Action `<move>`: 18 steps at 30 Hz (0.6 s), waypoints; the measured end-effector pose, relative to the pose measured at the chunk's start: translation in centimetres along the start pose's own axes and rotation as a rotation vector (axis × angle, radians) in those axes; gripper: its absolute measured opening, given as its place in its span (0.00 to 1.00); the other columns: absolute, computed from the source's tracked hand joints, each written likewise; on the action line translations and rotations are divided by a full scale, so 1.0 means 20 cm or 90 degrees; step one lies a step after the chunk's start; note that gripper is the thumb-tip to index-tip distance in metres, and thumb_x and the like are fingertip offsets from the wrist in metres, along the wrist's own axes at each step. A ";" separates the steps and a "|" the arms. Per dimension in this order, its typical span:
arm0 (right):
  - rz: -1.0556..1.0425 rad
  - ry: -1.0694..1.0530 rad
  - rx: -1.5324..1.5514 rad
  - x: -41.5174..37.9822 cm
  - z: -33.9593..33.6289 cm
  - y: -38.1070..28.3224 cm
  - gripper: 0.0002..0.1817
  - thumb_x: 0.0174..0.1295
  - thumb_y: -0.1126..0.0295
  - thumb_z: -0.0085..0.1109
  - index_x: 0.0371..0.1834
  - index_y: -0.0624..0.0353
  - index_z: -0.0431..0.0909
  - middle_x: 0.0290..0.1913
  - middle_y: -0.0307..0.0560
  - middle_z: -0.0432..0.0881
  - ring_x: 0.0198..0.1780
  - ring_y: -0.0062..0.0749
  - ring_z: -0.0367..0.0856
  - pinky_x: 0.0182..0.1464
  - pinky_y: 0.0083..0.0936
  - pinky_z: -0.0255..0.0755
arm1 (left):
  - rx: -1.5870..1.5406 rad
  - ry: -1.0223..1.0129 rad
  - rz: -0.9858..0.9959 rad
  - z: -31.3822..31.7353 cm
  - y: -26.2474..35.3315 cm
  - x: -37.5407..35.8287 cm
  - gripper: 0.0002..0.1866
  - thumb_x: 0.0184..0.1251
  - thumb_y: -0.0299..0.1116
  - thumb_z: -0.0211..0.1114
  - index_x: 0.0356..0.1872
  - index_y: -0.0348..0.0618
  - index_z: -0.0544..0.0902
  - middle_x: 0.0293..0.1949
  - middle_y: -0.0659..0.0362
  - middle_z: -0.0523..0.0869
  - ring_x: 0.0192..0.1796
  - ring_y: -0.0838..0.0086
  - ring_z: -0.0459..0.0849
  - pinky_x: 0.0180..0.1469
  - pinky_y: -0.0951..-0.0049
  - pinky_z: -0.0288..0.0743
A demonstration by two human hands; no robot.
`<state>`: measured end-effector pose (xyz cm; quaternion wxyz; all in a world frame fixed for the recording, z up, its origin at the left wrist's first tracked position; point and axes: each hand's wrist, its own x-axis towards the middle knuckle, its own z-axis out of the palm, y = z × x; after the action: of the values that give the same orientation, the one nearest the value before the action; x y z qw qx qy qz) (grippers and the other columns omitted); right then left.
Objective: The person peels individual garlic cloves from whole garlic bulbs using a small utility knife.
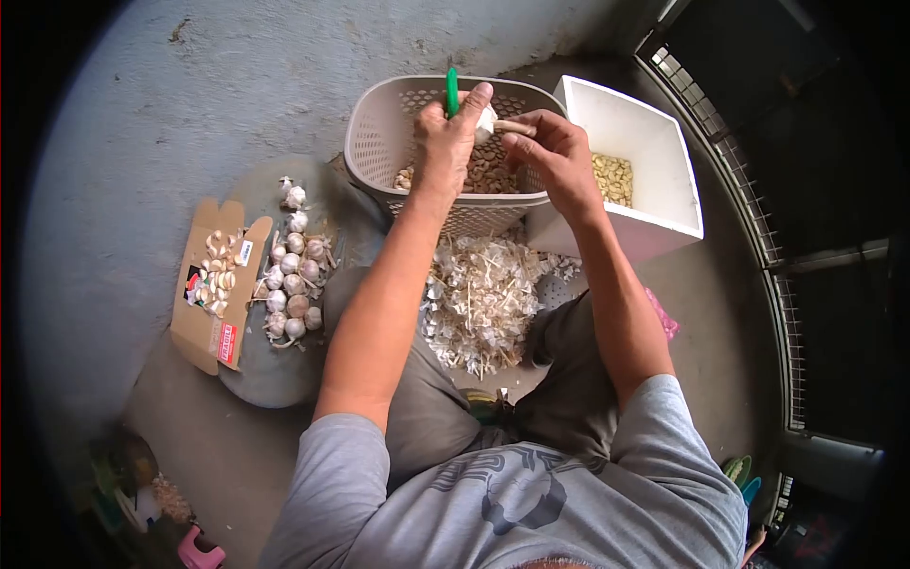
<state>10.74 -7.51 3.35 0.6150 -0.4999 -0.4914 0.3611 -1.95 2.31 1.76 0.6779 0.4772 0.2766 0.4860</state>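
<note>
My left hand [447, 152] is closed around a green-handled tool [452, 93] that sticks up between the fingers; its working end cannot be made out. The same hand steadies a white garlic bulb [485, 124] against the thumb. Pinched in the fingers of my right hand [557, 156] is the bulb's long dry stem [515, 127], which points to the right. Both hands are over a beige perforated plastic basket [464, 201], with loose garlic cloves [488, 173] in its bottom.
A white foam box [626, 230] with peeled cloves [612, 180] stands right of the basket. Garlic skins [483, 294] are heaped between my legs. On the left, a round grey surface [275, 384] bears several garlic bulbs [296, 245] and a cardboard box [197, 327] with cloves.
</note>
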 end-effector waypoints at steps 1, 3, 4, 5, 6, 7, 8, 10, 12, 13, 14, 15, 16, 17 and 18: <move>0.042 -0.007 -0.019 0.00 -0.02 -0.03 0.11 0.72 0.69 0.65 0.47 0.67 0.82 0.32 0.42 0.84 0.29 0.21 0.81 0.33 0.20 0.78 | 0.020 -0.002 0.013 0.00 0.00 0.01 0.22 0.63 0.50 0.79 0.39 0.39 0.86 0.29 0.66 0.85 0.32 0.83 0.81 0.36 0.79 0.74; 0.090 -0.003 -0.064 -0.01 -0.02 -0.05 0.11 0.73 0.66 0.64 0.42 0.65 0.82 0.27 0.40 0.82 0.25 0.22 0.81 0.29 0.21 0.77 | 0.048 -0.049 0.017 0.01 -0.01 -0.01 0.22 0.62 0.51 0.79 0.38 0.39 0.87 0.29 0.65 0.85 0.32 0.83 0.81 0.35 0.80 0.73; 0.100 -0.025 -0.089 -0.01 -0.03 -0.02 0.12 0.74 0.65 0.63 0.41 0.65 0.82 0.27 0.39 0.82 0.26 0.21 0.81 0.29 0.21 0.76 | 0.063 -0.073 0.021 0.02 -0.01 -0.01 0.22 0.62 0.51 0.79 0.37 0.39 0.87 0.29 0.65 0.85 0.32 0.83 0.81 0.35 0.80 0.73; 0.109 -0.048 -0.114 -0.01 -0.04 0.01 0.12 0.74 0.65 0.63 0.41 0.65 0.82 0.27 0.39 0.82 0.26 0.21 0.81 0.29 0.21 0.76 | 0.129 -0.079 0.033 0.01 -0.02 -0.01 0.22 0.62 0.51 0.80 0.34 0.40 0.87 0.27 0.66 0.84 0.30 0.83 0.81 0.34 0.81 0.73; 0.117 -0.074 -0.138 -0.01 -0.04 0.01 0.12 0.74 0.65 0.62 0.41 0.65 0.83 0.26 0.38 0.81 0.26 0.20 0.81 0.29 0.21 0.75 | 0.152 -0.084 0.026 0.00 -0.02 -0.01 0.21 0.62 0.51 0.80 0.33 0.40 0.87 0.26 0.66 0.84 0.29 0.83 0.80 0.33 0.81 0.73; 0.094 -0.085 -0.206 -0.01 -0.04 -0.01 0.14 0.75 0.63 0.62 0.39 0.64 0.83 0.25 0.36 0.81 0.27 0.18 0.79 0.30 0.20 0.73 | 0.174 -0.088 0.019 -0.02 -0.01 -0.02 0.21 0.62 0.51 0.80 0.31 0.41 0.87 0.25 0.66 0.83 0.28 0.83 0.80 0.32 0.81 0.73; 0.049 -0.094 -0.238 -0.01 -0.04 0.00 0.14 0.75 0.62 0.62 0.39 0.64 0.83 0.25 0.36 0.81 0.27 0.18 0.78 0.31 0.20 0.73 | 0.195 -0.089 0.012 -0.03 -0.01 -0.02 0.21 0.62 0.50 0.80 0.30 0.41 0.87 0.24 0.67 0.83 0.26 0.83 0.79 0.31 0.81 0.73; -0.037 -0.111 -0.299 -0.01 -0.03 0.00 0.15 0.74 0.60 0.62 0.38 0.63 0.84 0.24 0.35 0.80 0.28 0.17 0.77 0.32 0.19 0.72 | 0.236 -0.129 0.022 -0.03 0.03 -0.05 0.20 0.61 0.49 0.80 0.29 0.42 0.86 0.22 0.68 0.81 0.24 0.84 0.78 0.29 0.81 0.72; 0.059 -0.118 -0.201 -0.02 -0.03 -0.03 0.16 0.73 0.59 0.63 0.36 0.63 0.83 0.23 0.33 0.78 0.27 0.16 0.73 0.31 0.19 0.69 | 0.238 -0.159 0.016 -0.04 0.04 -0.07 0.19 0.62 0.48 0.80 0.27 0.43 0.86 0.21 0.68 0.81 0.23 0.85 0.77 0.27 0.82 0.70; 0.088 -0.127 -0.139 -0.03 -0.03 -0.04 0.16 0.73 0.59 0.64 0.36 0.63 0.83 0.23 0.32 0.77 0.27 0.16 0.73 0.31 0.20 0.68 | 0.218 -0.167 0.010 -0.05 0.05 -0.07 0.18 0.62 0.47 0.80 0.27 0.43 0.85 0.21 0.68 0.81 0.23 0.86 0.77 0.27 0.83 0.70; 0.117 -0.135 -0.078 -0.04 -0.03 -0.05 0.16 0.73 0.59 0.64 0.35 0.63 0.83 0.23 0.31 0.76 0.27 0.16 0.72 0.30 0.20 0.67 | 0.198 -0.175 0.004 -0.05 0.05 -0.08 0.18 0.62 0.46 0.80 0.26 0.44 0.85 0.21 0.68 0.81 0.23 0.86 0.77 0.26 0.83 0.69; 0.115 -0.124 -0.050 -0.05 -0.01 -0.05 0.14 0.72 0.63 0.64 0.34 0.63 0.82 0.23 0.30 0.74 0.27 0.16 0.69 0.29 0.22 0.65 | 0.131 -0.147 0.007 -0.05 0.04 -0.08 0.15 0.62 0.42 0.79 0.26 0.45 0.85 0.20 0.68 0.82 0.21 0.86 0.76 0.24 0.83 0.68; 0.078 -0.109 -0.081 -0.06 0.02 -0.05 0.13 0.71 0.64 0.63 0.36 0.65 0.83 0.25 0.33 0.77 0.28 0.18 0.72 0.31 0.24 0.67 | 0.117 -0.134 0.000 -0.06 0.03 -0.08 0.14 0.61 0.41 0.79 0.26 0.45 0.85 0.20 0.68 0.82 0.20 0.85 0.77 0.23 0.83 0.67; 0.040 -0.095 -0.112 -0.08 0.07 -0.05 0.12 0.70 0.66 0.63 0.38 0.67 0.84 0.27 0.37 0.81 0.30 0.20 0.75 0.33 0.25 0.70 | 0.103 -0.118 -0.006 -0.08 0.04 -0.08 0.13 0.61 0.40 0.79 0.26 0.45 0.85 0.20 0.67 0.81 0.20 0.85 0.77 0.22 0.82 0.67; 0.001 -0.081 -0.141 -0.11 0.10 -0.06 0.12 0.69 0.68 0.62 0.41 0.69 0.85 0.30 0.40 0.84 0.31 0.22 0.78 0.34 0.27 0.73 | 0.090 -0.102 -0.012 -0.10 0.04 -0.07 0.13 0.60 0.39 0.78 0.25 0.45 0.85 0.20 0.67 0.81 0.20 0.85 0.77 0.21 0.82 0.66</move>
<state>8.11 -9.24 4.01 0.5232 -0.5412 -0.5660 0.3363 -4.44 1.75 1.65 0.6668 0.5590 0.2594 0.4190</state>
